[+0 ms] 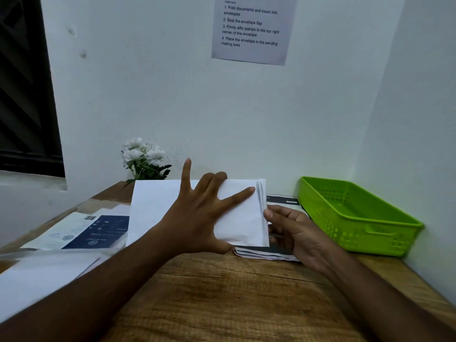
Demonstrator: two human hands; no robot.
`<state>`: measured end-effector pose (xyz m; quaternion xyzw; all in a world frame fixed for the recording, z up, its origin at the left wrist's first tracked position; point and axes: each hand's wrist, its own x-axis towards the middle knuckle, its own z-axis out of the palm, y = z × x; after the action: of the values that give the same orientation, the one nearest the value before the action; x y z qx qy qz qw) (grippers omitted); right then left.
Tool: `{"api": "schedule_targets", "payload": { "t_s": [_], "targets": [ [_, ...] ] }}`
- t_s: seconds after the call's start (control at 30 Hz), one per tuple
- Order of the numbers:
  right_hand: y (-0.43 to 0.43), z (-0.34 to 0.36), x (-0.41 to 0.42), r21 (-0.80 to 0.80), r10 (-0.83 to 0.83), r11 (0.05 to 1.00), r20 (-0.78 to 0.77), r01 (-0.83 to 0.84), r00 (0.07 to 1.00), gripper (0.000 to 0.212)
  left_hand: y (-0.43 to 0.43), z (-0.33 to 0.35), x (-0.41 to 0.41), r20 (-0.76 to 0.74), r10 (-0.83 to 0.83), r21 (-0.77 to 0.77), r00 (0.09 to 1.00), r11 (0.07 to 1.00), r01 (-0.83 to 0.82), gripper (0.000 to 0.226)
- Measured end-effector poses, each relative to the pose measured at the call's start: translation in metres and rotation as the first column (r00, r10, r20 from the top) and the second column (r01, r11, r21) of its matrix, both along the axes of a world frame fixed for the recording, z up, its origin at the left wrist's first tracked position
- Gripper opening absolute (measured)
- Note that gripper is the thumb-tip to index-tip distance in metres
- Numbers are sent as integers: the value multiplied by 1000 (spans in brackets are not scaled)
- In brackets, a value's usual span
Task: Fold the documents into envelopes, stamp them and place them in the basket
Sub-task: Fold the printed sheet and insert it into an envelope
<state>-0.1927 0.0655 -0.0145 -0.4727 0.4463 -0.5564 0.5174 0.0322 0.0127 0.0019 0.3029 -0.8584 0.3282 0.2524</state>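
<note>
A white envelope (153,208) is held up above the wooden desk (234,292), tilted toward me. My left hand (199,213) lies spread across its front, fingers apart, thumb under its lower edge. At its right end, folded white sheets (262,193) stick out of the opening. My right hand (293,233) pinches that right edge between thumb and fingers. A stack of printed documents (266,254) lies on the desk beneath the envelope. The green plastic basket (385,218) stands at the right against the wall, and I see nothing in it.
Printed sheets, one dark blue (106,233), and a blank white sheet (42,275) lie on the desk's left side. White flowers (143,156) stand at the back by the wall. An instruction sheet (251,28) hangs on the wall above.
</note>
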Motion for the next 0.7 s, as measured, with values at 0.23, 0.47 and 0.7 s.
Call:
{"api": "schedule_targets", "payload": {
  "t_s": [0.23,0.47,0.7],
  "targets": [
    [2,1,5,-117,-85,990,-55,78,995,21,2,-1,-4,-5,6,-31,1000,1000,-6,105],
    [3,2,11,-445,-351,845,-40,297,936,16,13,-2,-19,-270,-197,47,942,975,217,67],
    [7,0,20,-859,-644,485,-222,166,732,15,44,-4,-42,-854,-178,350,488,497,794,34]
  ]
}}
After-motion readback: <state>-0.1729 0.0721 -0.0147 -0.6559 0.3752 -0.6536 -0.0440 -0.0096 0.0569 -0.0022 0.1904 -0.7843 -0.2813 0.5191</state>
